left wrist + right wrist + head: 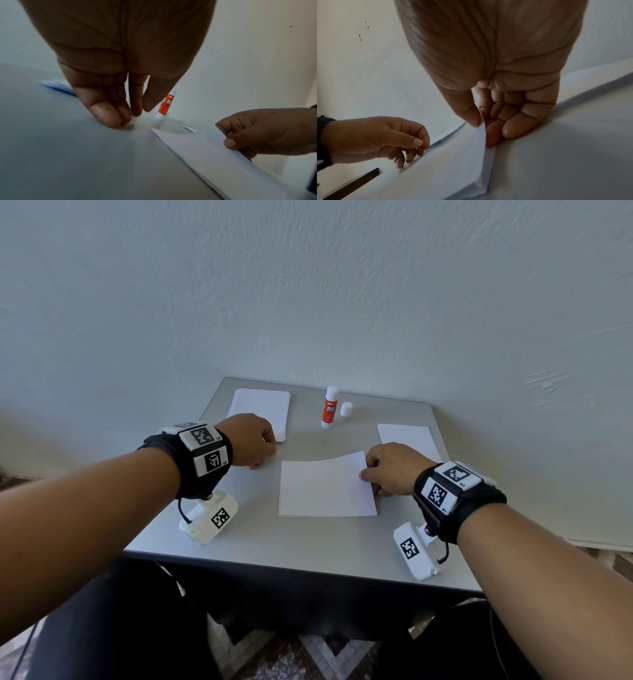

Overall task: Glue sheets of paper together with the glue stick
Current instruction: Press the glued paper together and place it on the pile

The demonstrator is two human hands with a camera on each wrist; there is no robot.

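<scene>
An orange and white glue stick (329,407) (165,105) stands upright and uncapped at the back of the grey table (308,546), its white cap (346,409) beside it. A white sheet (325,487) (445,155) lies on a thin paper stack at the table's middle. My right hand (367,474) (482,128) pinches the sheet's right edge between thumb and fingers and holds that edge raised. My left hand (260,457) (126,116) has curled fingers, thumb against the index finger. It holds nothing, and its fingertips touch the table just left of the sheet's far left corner.
A second stack of white paper (260,405) lies at the back left, just beyond my left hand. Another white sheet (404,438) lies at the right, partly under my right hand. A pale wall rises directly behind the table. The table's front edge is near my wrists.
</scene>
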